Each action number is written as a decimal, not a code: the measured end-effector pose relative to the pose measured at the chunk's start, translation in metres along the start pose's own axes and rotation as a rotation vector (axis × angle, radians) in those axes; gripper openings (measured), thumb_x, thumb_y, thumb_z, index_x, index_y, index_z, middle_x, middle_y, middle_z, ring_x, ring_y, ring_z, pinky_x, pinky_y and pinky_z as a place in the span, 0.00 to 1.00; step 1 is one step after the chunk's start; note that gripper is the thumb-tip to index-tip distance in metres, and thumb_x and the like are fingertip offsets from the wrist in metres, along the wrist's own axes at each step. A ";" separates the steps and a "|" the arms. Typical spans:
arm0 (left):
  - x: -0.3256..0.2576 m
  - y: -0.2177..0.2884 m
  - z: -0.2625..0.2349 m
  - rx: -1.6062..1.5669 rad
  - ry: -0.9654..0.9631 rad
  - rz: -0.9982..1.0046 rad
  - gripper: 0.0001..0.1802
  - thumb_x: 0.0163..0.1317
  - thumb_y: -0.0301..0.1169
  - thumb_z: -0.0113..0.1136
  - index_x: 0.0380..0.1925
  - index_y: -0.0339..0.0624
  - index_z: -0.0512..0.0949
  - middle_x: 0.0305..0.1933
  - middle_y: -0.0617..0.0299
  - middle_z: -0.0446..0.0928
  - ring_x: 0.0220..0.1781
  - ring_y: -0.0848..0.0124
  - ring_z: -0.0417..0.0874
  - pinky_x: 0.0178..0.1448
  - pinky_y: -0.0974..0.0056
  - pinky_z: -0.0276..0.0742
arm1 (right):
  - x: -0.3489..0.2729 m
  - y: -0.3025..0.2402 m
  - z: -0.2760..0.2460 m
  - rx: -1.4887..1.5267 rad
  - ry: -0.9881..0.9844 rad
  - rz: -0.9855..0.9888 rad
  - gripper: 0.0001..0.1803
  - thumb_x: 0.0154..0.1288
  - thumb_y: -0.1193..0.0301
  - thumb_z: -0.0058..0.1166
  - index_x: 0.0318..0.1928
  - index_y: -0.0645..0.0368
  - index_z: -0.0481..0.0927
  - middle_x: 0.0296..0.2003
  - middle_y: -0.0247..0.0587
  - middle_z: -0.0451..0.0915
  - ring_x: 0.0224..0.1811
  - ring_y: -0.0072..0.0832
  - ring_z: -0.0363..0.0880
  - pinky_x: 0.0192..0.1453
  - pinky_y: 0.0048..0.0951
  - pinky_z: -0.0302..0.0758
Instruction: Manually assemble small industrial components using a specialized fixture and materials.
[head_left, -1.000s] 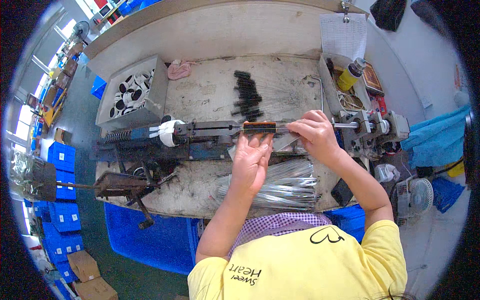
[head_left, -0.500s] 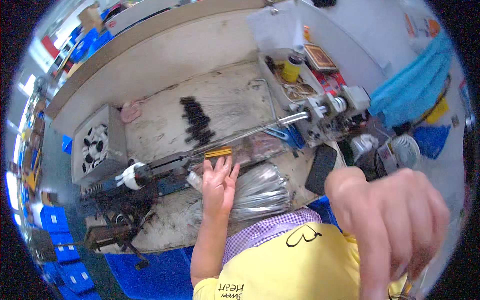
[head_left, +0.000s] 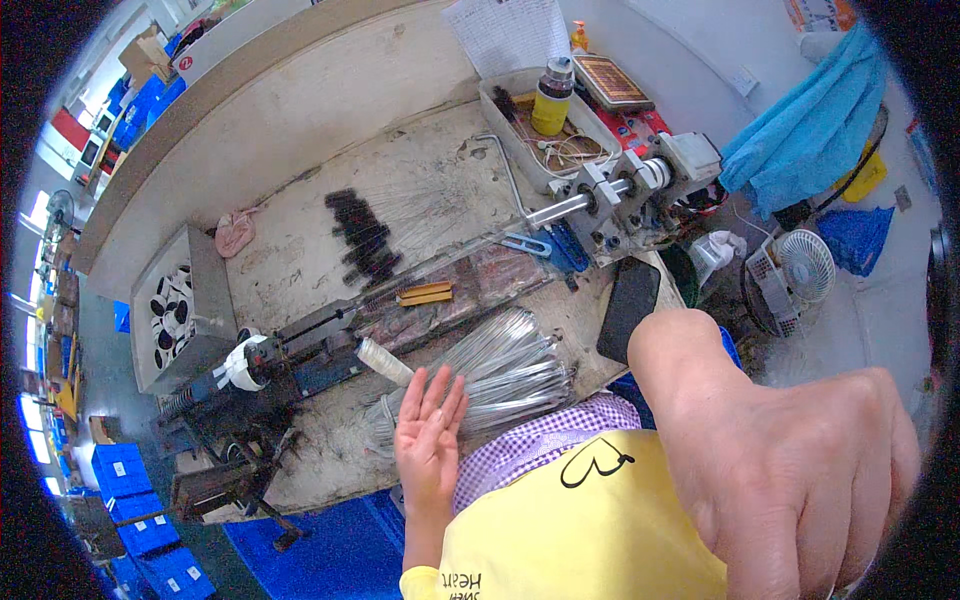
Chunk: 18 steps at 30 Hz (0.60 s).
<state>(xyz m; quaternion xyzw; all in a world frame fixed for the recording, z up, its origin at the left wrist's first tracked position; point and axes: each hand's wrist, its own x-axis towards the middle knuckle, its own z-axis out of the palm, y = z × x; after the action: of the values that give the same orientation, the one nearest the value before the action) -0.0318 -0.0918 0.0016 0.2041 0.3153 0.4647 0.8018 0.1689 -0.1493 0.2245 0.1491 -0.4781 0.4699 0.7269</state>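
My left hand [head_left: 430, 435] is open, palm up with fingers stretched. Its fingertips are beside a white spool-like roll [head_left: 384, 362] and the near end of a bundle of thin silvery wires [head_left: 500, 375]. Large in the lower right, my right hand [head_left: 790, 470] is raised close to the camera with curled fingers; whatever they hold, if anything, is hidden. A small yellow block [head_left: 425, 294] lies on the long bench machine [head_left: 320, 330], beyond my left hand. White wrapping covers the machine's left end [head_left: 242, 362]. Black brushes with wire stems [head_left: 362, 236] lie in a row behind it.
A grey box [head_left: 205, 300] of black and white pieces stands at the left. At the back right, a tray [head_left: 590, 150] holds a yellow bottle [head_left: 552, 97]. A black phone [head_left: 630, 308] lies near the right edge, with a small fan [head_left: 803, 268] beyond.
My left hand has drawn back from the yellow block toward my body, which leaves the block lying on the machine. My right hand remains raised and curled. The view has shifted slightly.
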 end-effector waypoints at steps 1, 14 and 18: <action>-0.007 0.001 -0.004 -0.002 0.005 0.004 0.31 0.65 0.16 0.47 0.69 0.35 0.56 0.69 0.41 0.61 0.69 0.49 0.66 0.71 0.51 0.66 | 0.002 0.000 -0.003 0.026 -0.045 0.030 0.13 0.53 0.92 0.45 0.17 0.65 0.70 0.15 0.44 0.72 0.17 0.28 0.74 0.39 0.43 0.88; -0.066 0.033 -0.089 0.922 0.692 1.010 0.26 0.68 0.21 0.47 0.66 0.30 0.59 0.67 0.42 0.66 0.67 0.54 0.70 0.72 0.53 0.63 | 0.016 -0.002 -0.011 0.121 -0.050 0.196 0.15 0.51 0.94 0.45 0.15 0.63 0.70 0.15 0.42 0.69 0.17 0.27 0.72 0.40 0.40 0.88; -0.094 0.073 -0.142 1.603 1.332 1.395 0.33 0.70 0.33 0.52 0.68 0.28 0.52 0.70 0.42 0.60 0.71 0.52 0.62 0.75 0.51 0.53 | 0.017 0.000 -0.010 0.131 -0.082 0.224 0.15 0.50 0.94 0.45 0.16 0.63 0.70 0.15 0.42 0.68 0.18 0.29 0.71 0.41 0.42 0.87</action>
<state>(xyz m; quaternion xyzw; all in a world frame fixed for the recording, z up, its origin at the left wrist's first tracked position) -0.2099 -0.1335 -0.0257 0.4828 0.6772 0.4801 -0.2790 0.1759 -0.1333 0.2332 0.1610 -0.4894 0.5716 0.6386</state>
